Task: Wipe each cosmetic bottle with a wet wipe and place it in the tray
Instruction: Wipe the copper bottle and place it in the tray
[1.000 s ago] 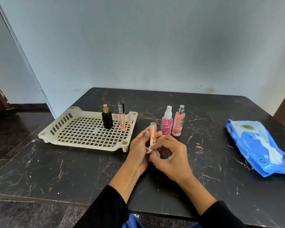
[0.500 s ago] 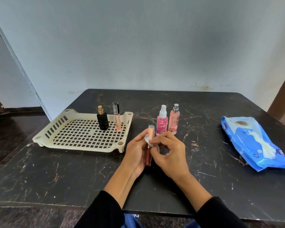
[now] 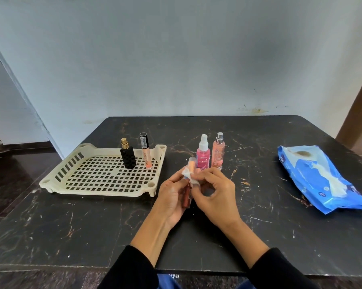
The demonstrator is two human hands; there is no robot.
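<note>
- Left hand: fingers curled round the lower, dark-brown part of a slim lip-gloss tube, held nearly upright above the table.
- Right hand: thumb and forefinger pinch a small folded wet wipe against the tube's pale cap; the other fingers are loosely bent.
- Tray: to the left, already holding a black perfume bottle and a peach gloss tube, both standing at its far right corner.
- Awaiting wiping: a pink spray bottle and a peach spray bottle, side by side just beyond the hands.
- Wipe packet: well apart, on the right.
- Risks — the damp tube may slip from a light grip; a hand swinging outward could topple the nearby spray bottles; a narrow tube set on the slotted tray floor may tip into its neighbours.
</note>
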